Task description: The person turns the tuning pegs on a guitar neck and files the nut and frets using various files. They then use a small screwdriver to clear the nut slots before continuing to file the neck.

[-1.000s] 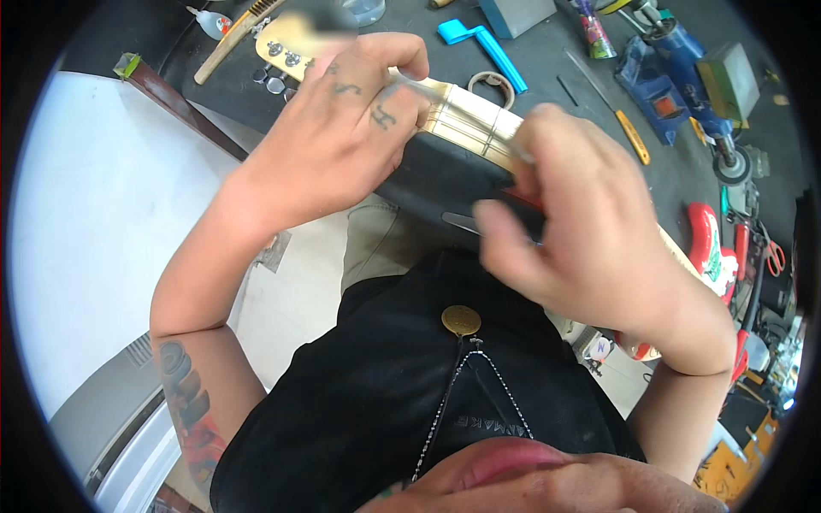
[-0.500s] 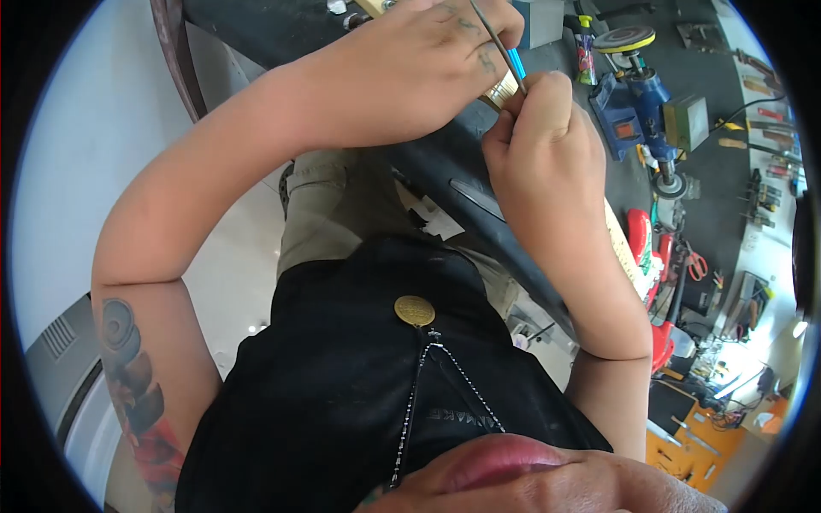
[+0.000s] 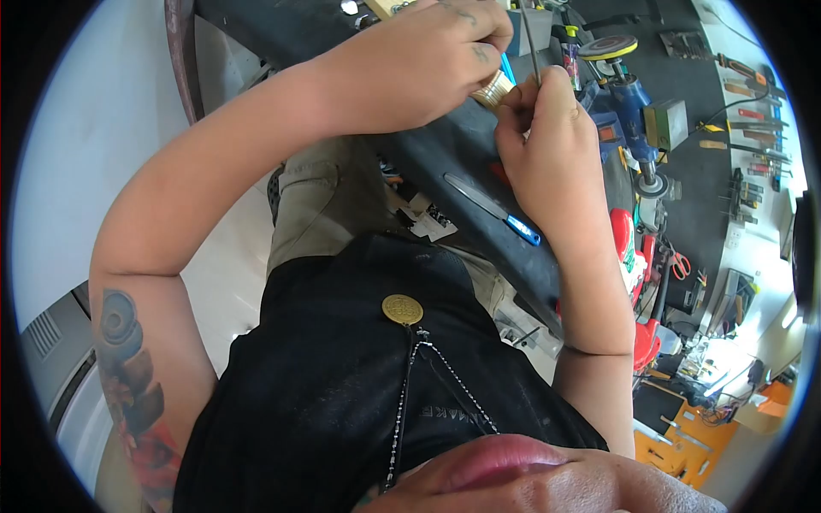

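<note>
My left hand (image 3: pixel 436 68) is at the top centre, its back to the camera and its fingers curled together; what they hold, if anything, is hidden. To its right my right hand (image 3: pixel 552 141) pinches the lower end of a thin metal rod (image 3: pixel 528 38), which runs up past the top edge. Between the hands, the pale bristles of a brush (image 3: pixel 493 89) show. A knife-like tool (image 3: pixel 492 207) with a blue handle lies on the dark bench (image 3: pixel 453 150), below my right hand.
A blue bench machine (image 3: pixel 634 111) with a round pad (image 3: pixel 608 47) stands at the upper right. Red-handled scissors (image 3: pixel 680 265) and red tools (image 3: pixel 647 342) are at the right. Hand tools (image 3: pixel 757 126) hang on the far wall. An orange board (image 3: pixel 697 440) is lower right.
My right hand has shifted slightly right, and the rod now stands steeper, farther from my left hand. The blue-handled tool on the bench has come into fuller view.
</note>
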A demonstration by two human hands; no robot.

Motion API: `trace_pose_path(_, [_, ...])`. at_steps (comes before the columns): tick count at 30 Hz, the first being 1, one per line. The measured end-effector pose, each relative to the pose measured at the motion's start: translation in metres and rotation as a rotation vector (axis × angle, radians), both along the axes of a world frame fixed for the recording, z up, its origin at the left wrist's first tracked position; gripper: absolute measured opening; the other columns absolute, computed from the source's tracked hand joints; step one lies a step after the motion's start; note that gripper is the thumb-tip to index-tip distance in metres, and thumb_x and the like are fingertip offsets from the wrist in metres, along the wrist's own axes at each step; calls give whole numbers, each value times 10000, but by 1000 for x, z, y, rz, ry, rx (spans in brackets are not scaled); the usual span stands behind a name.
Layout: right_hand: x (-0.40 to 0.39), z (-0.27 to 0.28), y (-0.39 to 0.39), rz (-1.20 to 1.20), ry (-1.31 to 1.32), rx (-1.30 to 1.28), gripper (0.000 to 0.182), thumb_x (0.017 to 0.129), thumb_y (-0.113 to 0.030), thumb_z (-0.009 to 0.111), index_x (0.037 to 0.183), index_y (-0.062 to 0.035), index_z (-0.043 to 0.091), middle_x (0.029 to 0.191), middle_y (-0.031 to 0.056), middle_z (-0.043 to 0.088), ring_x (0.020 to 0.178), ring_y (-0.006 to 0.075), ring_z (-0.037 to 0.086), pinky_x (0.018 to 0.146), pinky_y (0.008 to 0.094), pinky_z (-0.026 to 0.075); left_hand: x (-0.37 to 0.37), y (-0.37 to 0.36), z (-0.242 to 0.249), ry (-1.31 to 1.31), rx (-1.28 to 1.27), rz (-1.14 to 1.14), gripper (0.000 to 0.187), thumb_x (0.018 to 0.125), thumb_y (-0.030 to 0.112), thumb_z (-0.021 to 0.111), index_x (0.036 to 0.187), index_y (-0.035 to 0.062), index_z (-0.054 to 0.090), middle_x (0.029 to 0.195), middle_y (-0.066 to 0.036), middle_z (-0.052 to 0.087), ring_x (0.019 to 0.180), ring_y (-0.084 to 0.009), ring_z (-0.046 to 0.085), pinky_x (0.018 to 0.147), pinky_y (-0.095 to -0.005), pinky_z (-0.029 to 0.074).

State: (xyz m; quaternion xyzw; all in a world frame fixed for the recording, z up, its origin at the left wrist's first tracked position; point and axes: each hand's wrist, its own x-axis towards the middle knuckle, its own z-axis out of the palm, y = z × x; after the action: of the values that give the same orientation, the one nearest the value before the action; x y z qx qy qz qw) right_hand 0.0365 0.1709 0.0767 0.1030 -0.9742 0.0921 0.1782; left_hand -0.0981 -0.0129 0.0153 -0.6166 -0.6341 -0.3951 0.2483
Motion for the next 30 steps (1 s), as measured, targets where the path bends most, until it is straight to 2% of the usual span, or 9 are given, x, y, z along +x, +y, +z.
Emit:
trace_pose_path(4, [19, 9, -4, -70, 7, -167, 275, 958, -38, 784, 1005, -12, 514, 812, 206, 675, 713, 419, 700, 648, 506, 555, -5, 0, -1, -25, 5, -49, 101, 916, 53, 743, 996, 7, 705, 1167, -178, 649, 1075, -366, 665, 955, -467, 549])
trace_pose_path(6, [44, 24, -15, -272, -103, -273, 291, 935, -50, 815, 948, -45, 524, 782, 150, 634, 646, 311, 648, 622, 413, 524, -5, -2, -1, -100, -8, -104, 134, 901, 48, 758, 1022, 18, 710, 1181, -164, 655, 1079, -368, 672, 962, -468, 538])
trace_pose_path(9, [81, 5, -3, -175, -156, -418, 284, 911, -42, 826, 950, -57, 545, 761, 103, 593, 620, 247, 589, 610, 356, 489, 3, -3, -4, -7, 32, -40, 195, 863, 54, 796, 1037, 18, 714, 1225, -159, 680, 1113, -384, 675, 986, -485, 523])
trace_pose_path(14, [118, -50, 20, -163, -58, -441, 304, 885, -11, 824, 1113, -37, 625, 764, 89, 601, 620, 245, 602, 603, 355, 502, 41, 3, -24, 15, -4, 193, 315, 876, 70, 812, 1180, 111, 742, 1271, -75, 722, 1217, -318, 691, 1151, -552, 479])
trace_pose_path(16, [123, -68, 30, -148, 34, -425, 539, 864, 18, 810, 1367, -27, 623, 741, 83, 601, 611, 252, 620, 600, 368, 512, 44, 7, -37, 36, 28, 289, 355, 878, 135, 828, 1228, 148, 770, 1284, -55, 741, 1240, -285, 702, 1188, -549, 441])
trace_pose_path(20, [115, -77, 27, -177, 89, -456, 722, 862, 31, 793, 1542, -32, 557, 686, 62, 595, 569, 248, 625, 579, 368, 506, 46, 15, -51, 126, 74, 377, 393, 864, 176, 836, 1251, 165, 766, 1292, -61, 740, 1250, -289, 704, 1201, -529, 403])
trace_pose_path(25, [110, -88, 28, -201, 149, -506, 721, 867, 19, 786, 1548, -56, 562, 690, 55, 605, 569, 234, 635, 564, 378, 521, 44, 17, -59, 174, 52, 390, 406, 881, 193, 823, 1279, 155, 748, 1319, -69, 718, 1270, -278, 699, 1206, -514, 389])
trace_pose_path(27, [111, -87, 28, -234, 148, -515, 718, 868, 12, 789, 1548, -65, 569, 690, 51, 606, 570, 232, 638, 567, 379, 524, 42, 19, -62, 126, 111, 396, 424, 872, 233, 831, 1285, 234, 734, 1301, -6, 693, 1256, -248, 679, 1211, -528, 364])
trace_pose_path(30, [112, -90, 29, -239, 171, -517, 720, 866, 5, 794, 1550, -77, 587, 689, 50, 607, 570, 235, 636, 568, 383, 525, 42, 18, -62, 157, 80, 411, 463, 874, 264, 840, 1319, 244, 712, 1306, -13, 685, 1251, -244, 679, 1201, -528, 359])
